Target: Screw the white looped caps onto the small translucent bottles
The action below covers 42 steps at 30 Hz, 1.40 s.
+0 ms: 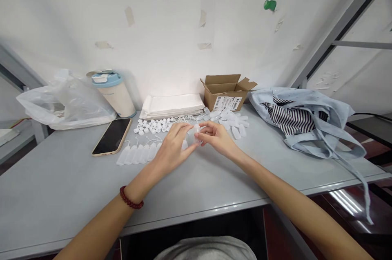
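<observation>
Both hands meet over the middle of the grey table around a small translucent plastic bottle [197, 132]. My right hand [217, 138] pinches it between thumb and fingers. My left hand [172, 145] closes on its other side, thumb near the lower end and fingers near the top. Left of my left hand lies a row of similar bottles [136, 154], each with a thin white curved piece at its top. Small white caps [154, 125] form a heap behind it, with thin white strips [182, 119] beside them. More loose bottles [231, 120] are piled behind my right hand.
A phone [112, 136], a blue-lidded tumbler [114, 94] and a plastic bag [67, 104] stand left on the table [196, 186]. A white stack [173, 105] and an opened cardboard box [225, 93] sit by the wall. A light-blue cloth bag [303, 117] lies right, its strap over the edge.
</observation>
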Tool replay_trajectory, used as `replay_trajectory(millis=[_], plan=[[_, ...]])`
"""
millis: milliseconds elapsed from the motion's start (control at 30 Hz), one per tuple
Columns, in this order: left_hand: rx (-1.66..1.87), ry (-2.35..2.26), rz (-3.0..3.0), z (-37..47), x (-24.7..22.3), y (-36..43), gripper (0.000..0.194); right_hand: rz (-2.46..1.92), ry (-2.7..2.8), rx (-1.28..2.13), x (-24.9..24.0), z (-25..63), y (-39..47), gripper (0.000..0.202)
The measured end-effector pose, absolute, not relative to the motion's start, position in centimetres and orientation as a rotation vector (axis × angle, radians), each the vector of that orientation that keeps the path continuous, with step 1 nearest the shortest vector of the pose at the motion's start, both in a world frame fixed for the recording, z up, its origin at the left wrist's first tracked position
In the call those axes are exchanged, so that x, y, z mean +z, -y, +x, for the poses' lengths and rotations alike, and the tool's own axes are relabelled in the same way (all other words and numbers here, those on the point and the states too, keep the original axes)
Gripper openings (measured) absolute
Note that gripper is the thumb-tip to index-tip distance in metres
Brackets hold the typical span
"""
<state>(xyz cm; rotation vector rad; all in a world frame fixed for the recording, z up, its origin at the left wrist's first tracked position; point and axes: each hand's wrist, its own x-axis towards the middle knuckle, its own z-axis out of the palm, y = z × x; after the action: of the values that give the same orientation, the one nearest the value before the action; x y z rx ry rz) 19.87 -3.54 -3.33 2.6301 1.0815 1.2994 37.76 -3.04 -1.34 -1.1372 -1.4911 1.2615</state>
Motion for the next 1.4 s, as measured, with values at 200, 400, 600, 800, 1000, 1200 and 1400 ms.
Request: replay_trajectory(millis=[200, 400, 600, 800, 1000, 1200, 1400], plan=[[1.289, -1.060, 2.609, 20.0, -3.5, 3.6, 0.036, -1.133, 1.483, 1.238, -1.7, 37.8, 2.9, 0.034], [1.209, -1.042, 2.591, 19.9, -3.3, 3.7, 0.046, -1.106, 1.489, 1.295, -1.7, 37.7, 3.0, 0.039], [1.182, -0.911, 2.669, 19.4, -2.8, 3.3, 0.043, -1.128, 1.497, 1.302, -1.9, 37.7, 2.9, 0.035], [1.023, -0.947, 2.704, 18.9, -2.6, 3.1, 0.037, -1.209, 1.586, 1.358, -2.2, 37.7, 2.7, 0.019], [0.743, -1.076, 2.795, 18.8, -3.0, 3.0, 0.033, -1.278, 1.959, 1.140, -3.0, 38.0, 2.4, 0.018], [0.629, -1.171, 2.804, 18.7, -3.4, 2.9, 0.035, -1.301, 2.133, 0.861, -3.6, 38.0, 2.3, 0.023], [0.597, -1.196, 2.779, 18.6, -3.5, 2.8, 0.035, -1.293, 2.186, 0.836, -3.9, 37.8, 2.3, 0.021]])
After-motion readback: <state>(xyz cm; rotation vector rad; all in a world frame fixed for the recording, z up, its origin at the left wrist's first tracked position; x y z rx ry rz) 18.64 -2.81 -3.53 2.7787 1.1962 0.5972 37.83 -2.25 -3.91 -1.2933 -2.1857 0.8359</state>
